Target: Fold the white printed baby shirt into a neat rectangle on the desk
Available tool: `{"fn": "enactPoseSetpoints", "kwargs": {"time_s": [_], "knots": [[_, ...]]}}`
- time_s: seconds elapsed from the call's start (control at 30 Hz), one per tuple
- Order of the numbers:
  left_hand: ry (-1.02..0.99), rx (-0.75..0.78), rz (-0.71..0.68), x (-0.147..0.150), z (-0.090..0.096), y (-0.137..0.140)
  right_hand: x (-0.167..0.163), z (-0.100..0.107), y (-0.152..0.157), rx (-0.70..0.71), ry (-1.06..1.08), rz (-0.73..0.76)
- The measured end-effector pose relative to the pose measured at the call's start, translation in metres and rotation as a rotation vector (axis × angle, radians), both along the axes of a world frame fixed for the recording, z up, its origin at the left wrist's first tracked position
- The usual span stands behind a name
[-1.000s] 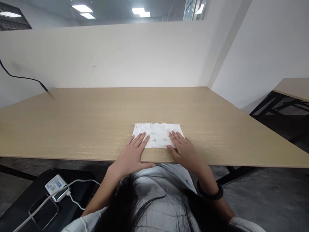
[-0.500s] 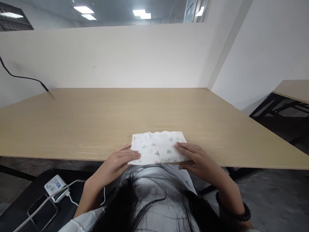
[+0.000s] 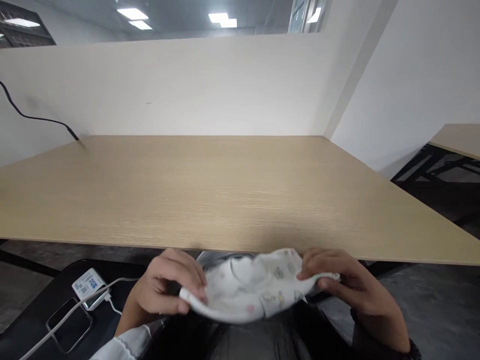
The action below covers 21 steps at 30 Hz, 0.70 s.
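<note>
A white cloth garment (image 3: 258, 285) with small printed figures hangs between my hands, just in front of the table's near edge and above my lap. My left hand (image 3: 172, 282) pinches its left end between thumb and fingers. At the other end, my right hand (image 3: 337, 280) grips the cloth the same way. The garment sags in the middle and is slightly blurred by motion, so its exact kind is hard to tell.
The wooden table (image 3: 210, 185) reaches to a white partition (image 3: 232, 85). On a black chair (image 3: 108, 267) at the left lie a white box-shaped device (image 3: 90, 287) with a cable and a phone-like frame (image 3: 69, 325). A black cord (image 3: 41, 119) hangs at the far left.
The garment lay flat and folded at the table's edge under both hands. Now it is lifted off, drawn toward me and lower, with each hand gripping one end.
</note>
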<state>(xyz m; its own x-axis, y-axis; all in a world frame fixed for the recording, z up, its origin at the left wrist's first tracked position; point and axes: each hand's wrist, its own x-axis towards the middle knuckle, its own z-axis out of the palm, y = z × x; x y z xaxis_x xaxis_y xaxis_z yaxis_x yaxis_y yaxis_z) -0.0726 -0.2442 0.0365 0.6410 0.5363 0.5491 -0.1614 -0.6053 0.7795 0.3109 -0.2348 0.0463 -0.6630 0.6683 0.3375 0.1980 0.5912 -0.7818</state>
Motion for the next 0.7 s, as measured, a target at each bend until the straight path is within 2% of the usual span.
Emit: {"fn": "enactPoseSetpoints", "kwargs": {"time_s": [0.1,0.13,0.2,0.23,0.3,0.4,0.53,0.6,0.7], "knots": [[0.124,-0.18,-0.463,0.005,0.0,0.007,0.0,-0.001,0.007,-0.197,-0.011,0.459],[0.146,-0.222,-0.54,0.008,0.0,0.009,-0.001,-0.004,0.011,-0.244,-0.014,0.59],[0.134,-0.291,-0.531,0.014,-0.001,0.01,-0.007,-0.011,0.018,-0.305,0.001,0.728],[0.129,-0.325,-0.46,0.017,-0.002,0.009,-0.012,-0.013,0.02,-0.323,0.009,0.73],[0.182,-0.393,-0.264,0.026,-0.003,0.005,-0.027,-0.015,0.021,-0.352,-0.02,0.639],[0.415,-0.417,-0.081,0.041,-0.005,0.001,-0.053,-0.013,0.016,-0.284,-0.108,0.468],[0.614,-0.255,-0.126,0.054,-0.002,0.006,-0.073,-0.02,0.012,-0.122,-0.176,0.493],[0.606,-0.186,-0.169,0.056,0.001,0.007,-0.074,-0.027,0.012,-0.11,-0.191,0.484],[0.55,-0.145,-0.228,0.055,0.001,0.007,-0.07,-0.029,0.008,-0.112,-0.204,0.379]]}}
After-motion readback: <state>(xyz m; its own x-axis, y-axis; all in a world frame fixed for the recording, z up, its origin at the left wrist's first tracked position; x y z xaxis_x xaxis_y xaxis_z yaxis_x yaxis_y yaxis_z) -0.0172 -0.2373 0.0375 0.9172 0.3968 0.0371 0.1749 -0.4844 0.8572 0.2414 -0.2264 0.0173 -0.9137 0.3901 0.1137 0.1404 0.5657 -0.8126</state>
